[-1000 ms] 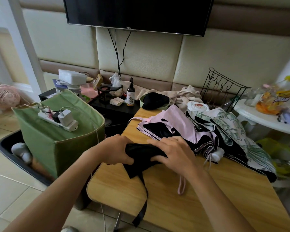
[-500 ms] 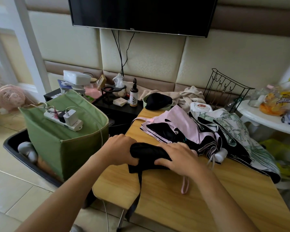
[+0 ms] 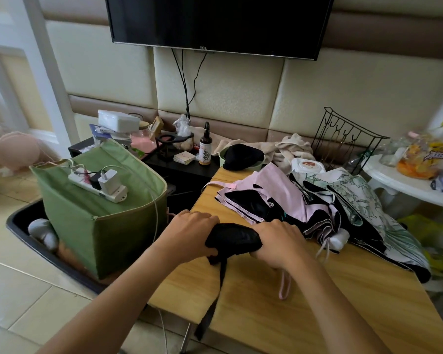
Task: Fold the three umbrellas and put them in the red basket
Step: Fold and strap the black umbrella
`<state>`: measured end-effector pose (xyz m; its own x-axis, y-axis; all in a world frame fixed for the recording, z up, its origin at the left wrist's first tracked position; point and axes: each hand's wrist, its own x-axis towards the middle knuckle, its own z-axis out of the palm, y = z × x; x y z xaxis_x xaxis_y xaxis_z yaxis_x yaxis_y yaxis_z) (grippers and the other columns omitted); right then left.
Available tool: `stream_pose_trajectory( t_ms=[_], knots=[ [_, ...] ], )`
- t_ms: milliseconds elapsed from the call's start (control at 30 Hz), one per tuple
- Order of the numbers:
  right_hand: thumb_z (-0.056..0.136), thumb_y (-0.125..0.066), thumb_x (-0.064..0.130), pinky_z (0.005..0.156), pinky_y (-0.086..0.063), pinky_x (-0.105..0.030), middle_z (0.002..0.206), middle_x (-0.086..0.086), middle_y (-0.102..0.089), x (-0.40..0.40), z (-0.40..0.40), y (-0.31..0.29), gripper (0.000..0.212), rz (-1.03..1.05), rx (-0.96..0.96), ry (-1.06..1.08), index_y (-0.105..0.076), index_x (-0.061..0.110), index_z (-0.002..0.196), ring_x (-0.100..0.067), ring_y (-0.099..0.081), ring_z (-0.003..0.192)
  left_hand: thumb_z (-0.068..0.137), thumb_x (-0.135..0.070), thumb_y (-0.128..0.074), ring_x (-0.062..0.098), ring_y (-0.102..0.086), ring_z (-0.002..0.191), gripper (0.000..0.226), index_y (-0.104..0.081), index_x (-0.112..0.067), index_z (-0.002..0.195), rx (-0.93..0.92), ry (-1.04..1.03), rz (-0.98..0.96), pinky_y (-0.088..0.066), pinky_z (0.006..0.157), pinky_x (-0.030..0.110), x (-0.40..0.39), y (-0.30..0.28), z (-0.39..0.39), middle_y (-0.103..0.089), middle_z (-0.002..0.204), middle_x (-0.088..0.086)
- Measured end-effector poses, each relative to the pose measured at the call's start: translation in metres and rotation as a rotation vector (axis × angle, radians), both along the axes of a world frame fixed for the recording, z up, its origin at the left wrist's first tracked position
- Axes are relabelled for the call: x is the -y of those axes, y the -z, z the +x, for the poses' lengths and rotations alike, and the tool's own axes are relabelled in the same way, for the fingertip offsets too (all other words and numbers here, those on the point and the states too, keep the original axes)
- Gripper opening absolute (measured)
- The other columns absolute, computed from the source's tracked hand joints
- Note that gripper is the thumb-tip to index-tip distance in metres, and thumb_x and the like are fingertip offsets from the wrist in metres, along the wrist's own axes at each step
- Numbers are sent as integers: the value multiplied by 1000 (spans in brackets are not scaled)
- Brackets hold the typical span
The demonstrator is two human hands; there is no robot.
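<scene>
While both hands clamp it, black umbrella [image 3: 232, 237] sits rolled at table [image 3: 317, 310] edge. L hand [image 3: 189, 236] wraps its left end, R hand [image 3: 276, 241] its right end, fingers curled over. Strap [image 3: 214, 300] dangles off front. Pink umbrella [image 3: 274, 200] & green-print umbrella [image 3: 363, 208] lie unfolded behind, overlapping. Green bag [image 3: 100, 218] w/ power strip [image 3: 97, 185] left of table.

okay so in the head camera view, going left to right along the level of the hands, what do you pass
Green fabric box → left hand → rolled black umbrella → right hand → white umbrella handle → leaf-print umbrella.
</scene>
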<state>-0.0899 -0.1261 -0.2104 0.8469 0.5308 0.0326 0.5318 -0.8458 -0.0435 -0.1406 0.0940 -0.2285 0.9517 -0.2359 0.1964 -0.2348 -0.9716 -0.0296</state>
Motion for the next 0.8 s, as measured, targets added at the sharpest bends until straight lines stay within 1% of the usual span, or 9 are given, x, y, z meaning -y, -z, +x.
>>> stream_pose_trajectory(
  t_ms=[67, 133, 233, 300, 333, 467, 567, 700, 800],
  knots=[
    [78, -67, 39, 62, -36, -32, 72, 9, -53, 1, 1, 0, 18, 23, -58, 13, -56, 26, 82, -21, -53, 71, 86, -57, -65, 9, -62, 91, 43, -59, -29, 118, 124, 4, -9, -48, 88, 28, 5, 1, -1, -63, 101, -14],
    [77, -68, 38, 61, -35, -31, 77, 8, -58, 1, 0, 0, 18, 32, -73, 13, -56, 26, 83, -20, -55, 73, 85, -56, -65, 9, -57, 80, 37, -61, -30, 110, 88, -19, -33, -47, 77, 26, 7, -1, -1, -60, 90, -14],
    [78, -69, 35, 85, -44, -34, 83, 9, -61, 0, 0, 7, 19, 67, 37, -4, -52, 31, 85, -19, -59, 82, 80, -55, -70, 9, -58, 77, 36, -64, -30, 105, -120, -54, -86, -49, 70, 25, 3, -3, 2, -59, 85, -14],
    [76, -72, 31, 102, -41, -38, 80, 10, -58, -1, 2, 15, 19, 68, 171, -3, -55, 34, 83, -18, -59, 84, 76, -47, -77, 12, -62, 76, 36, -67, -27, 103, -298, -45, -228, -58, 70, 29, -2, -5, 4, -65, 85, -10],
    [73, -75, 29, 104, -42, -41, 78, 10, -60, -2, 4, 20, 18, 84, 243, 7, -61, 33, 83, -18, -60, 82, 75, -41, -80, 14, -65, 75, 35, -68, -24, 102, -380, -33, -317, -59, 69, 31, -5, -6, 6, -68, 85, -6],
    [74, -76, 29, 82, -45, -35, 72, 7, -65, -3, 8, 24, 14, 77, 339, -15, -67, 30, 85, -18, -57, 68, 76, -26, -81, 12, -66, 65, 32, -67, -21, 105, -553, 5, -503, -58, 61, 26, -12, -10, 6, -71, 83, 0],
    [82, -69, 34, 73, -41, -32, 82, 5, -69, -2, 5, 19, 13, 33, 208, -19, -66, 28, 93, -19, -54, 72, 77, -40, -77, 9, -62, 77, 37, -64, -29, 109, -408, 18, -309, -56, 71, 26, -12, -4, 7, -65, 89, -10],
    [75, -68, 37, 65, -46, -30, 78, 6, -64, 3, 9, 13, 19, 15, 32, 67, -65, 27, 91, -23, -65, 78, 83, -55, -64, 7, -57, 86, 42, -54, -31, 116, 11, 51, -7, -46, 88, 28, 4, 10, 3, -59, 97, -15],
    [71, -64, 37, 68, -48, -33, 74, 6, -59, 4, 13, 15, 15, -29, -22, 117, -60, 29, 84, -27, -63, 78, 85, -57, -62, 12, -62, 89, 41, -54, -28, 114, 82, 16, 8, -48, 92, 32, 17, 19, 2, -62, 99, -12]
  ],
)
